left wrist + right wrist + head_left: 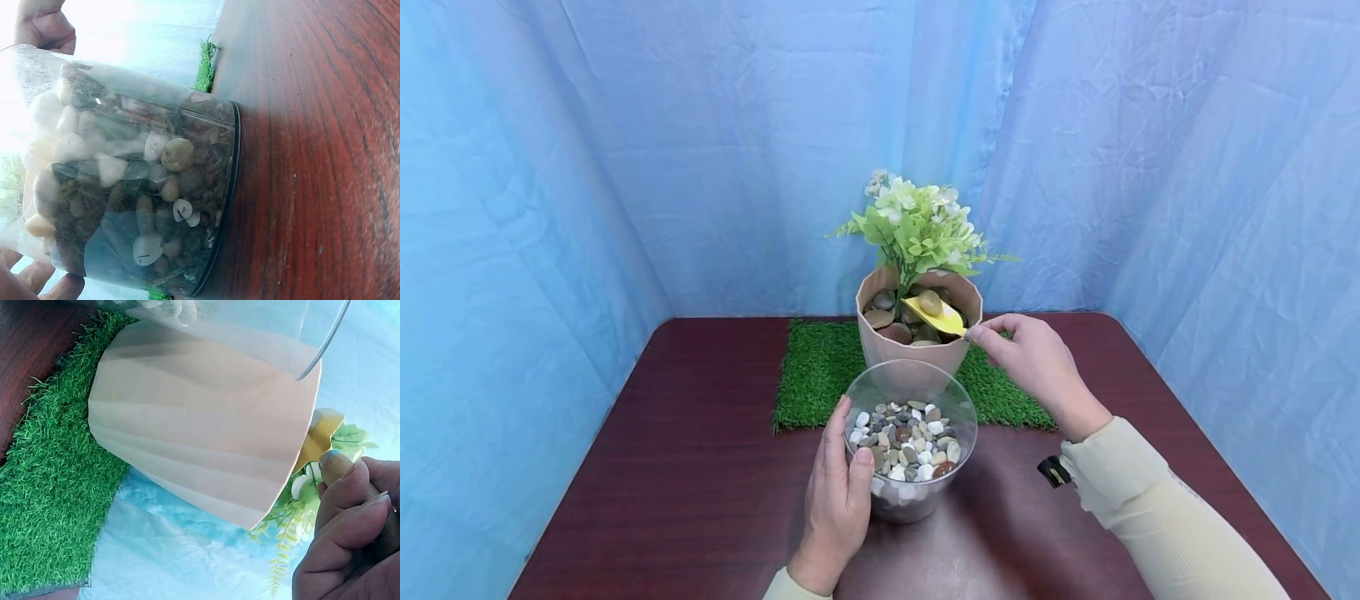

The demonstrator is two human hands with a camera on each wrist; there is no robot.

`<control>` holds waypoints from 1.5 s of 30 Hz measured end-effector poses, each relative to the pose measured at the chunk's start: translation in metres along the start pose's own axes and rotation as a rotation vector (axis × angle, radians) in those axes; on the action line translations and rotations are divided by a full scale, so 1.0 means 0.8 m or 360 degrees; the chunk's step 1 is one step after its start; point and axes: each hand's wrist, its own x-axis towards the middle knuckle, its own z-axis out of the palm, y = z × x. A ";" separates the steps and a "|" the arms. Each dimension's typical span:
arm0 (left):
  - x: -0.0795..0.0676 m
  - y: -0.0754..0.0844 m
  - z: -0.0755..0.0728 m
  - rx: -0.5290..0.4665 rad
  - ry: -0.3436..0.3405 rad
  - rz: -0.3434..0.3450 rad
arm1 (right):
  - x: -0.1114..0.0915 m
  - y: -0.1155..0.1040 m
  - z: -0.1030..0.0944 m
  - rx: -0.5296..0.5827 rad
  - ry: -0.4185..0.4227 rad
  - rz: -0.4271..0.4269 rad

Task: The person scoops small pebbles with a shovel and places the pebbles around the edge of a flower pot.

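Note:
My right hand (1033,354) pinches a small yellow hand trowel (950,320) by its wooden handle (340,467). A tan, rounded stone (929,302) lies on the trowel's blade, over the mouth of a beige faceted flowerpot (913,357). Larger stones (880,318) fill the pot around a plant (925,229) with white flowers. Nearer to me stands a clear plastic container (904,510) of mixed pebbles (913,442). My left hand (838,492) holds its left side, the thumb near the rim. In the left wrist view, bark-like bits show among the pebbles (178,155).
Beneath the pot lies a green artificial grass mat (820,367) on a dark red wooden table (700,467). Blue cloth (737,150) hangs behind and on both sides. A black strap (1054,472) shows by the right cuff.

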 end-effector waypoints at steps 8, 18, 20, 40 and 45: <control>0.001 0.000 0.000 -0.0008 -0.0004 -0.0005 | 0.005 0.004 0.001 0.0066 -0.0031 0.0050; 0.000 0.001 -0.001 0.0002 -0.0012 -0.0022 | 0.014 0.004 0.000 0.0272 -0.0121 0.0161; 0.001 0.001 -0.001 0.0004 -0.0013 -0.0024 | 0.016 0.004 0.000 0.0314 -0.0143 0.0185; 0.000 0.000 -0.001 0.0009 -0.0016 -0.0015 | 0.041 0.016 -0.008 0.0484 -0.0300 0.0353; -0.001 0.000 0.000 0.0004 -0.0008 -0.0005 | 0.043 0.020 -0.008 0.0522 -0.0334 0.0386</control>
